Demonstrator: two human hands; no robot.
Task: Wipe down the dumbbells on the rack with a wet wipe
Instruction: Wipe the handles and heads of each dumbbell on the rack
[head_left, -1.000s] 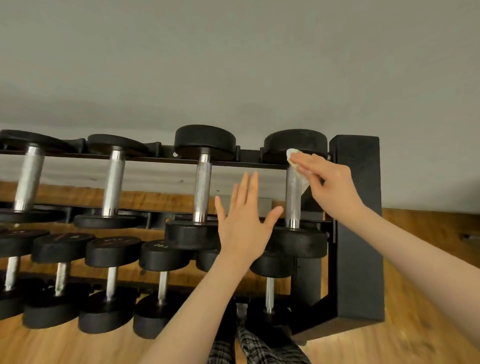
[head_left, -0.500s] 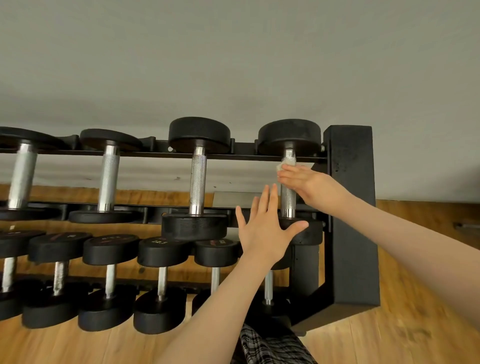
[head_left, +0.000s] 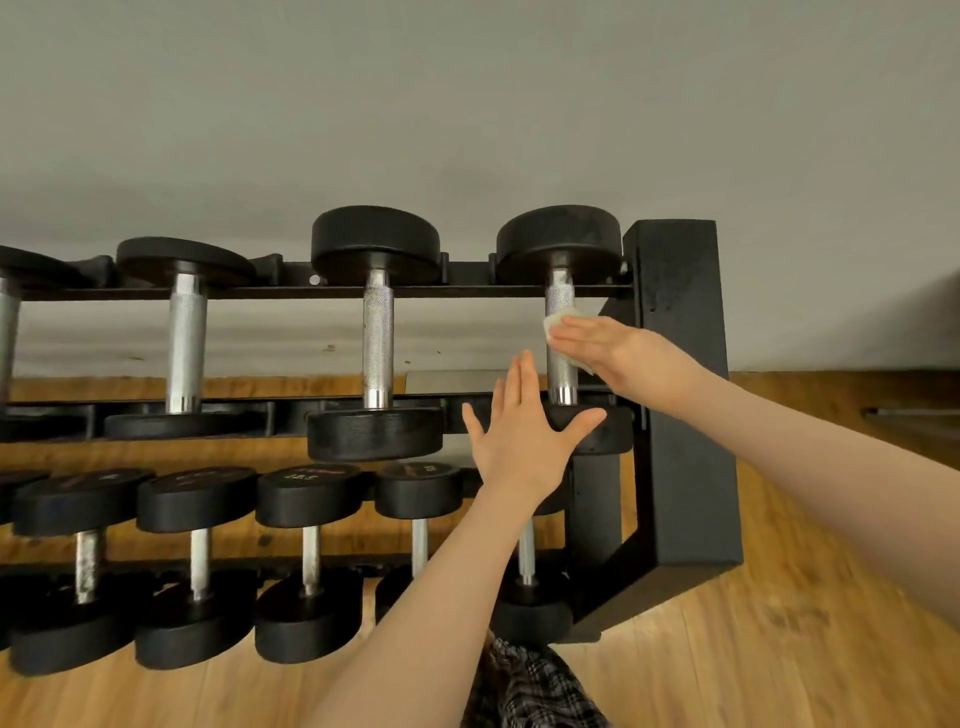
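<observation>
The rightmost dumbbell on the top shelf has a chrome knurled handle (head_left: 560, 296) between two black heads. A white wet wipe (head_left: 557, 320) lies against the middle of that handle, pressed there by the straight fingers of my right hand (head_left: 623, 348). My thumb is hidden. With fingers spread, my left hand (head_left: 524, 436) rests flat against the dumbbell's near head (head_left: 608, 434). The far head (head_left: 558, 236) sits on the back rail.
The black rack's end post (head_left: 675, 364) stands just right of my right hand. More dumbbells (head_left: 376, 332) fill the top shelf to the left, and smaller ones (head_left: 306, 493) line the lower shelf. Behind is a grey wall, below a wooden floor (head_left: 779, 649).
My right hand slid the wipe from the handle's far end down to its middle, and its fingers flattened. My left hand shifted right onto the near head.
</observation>
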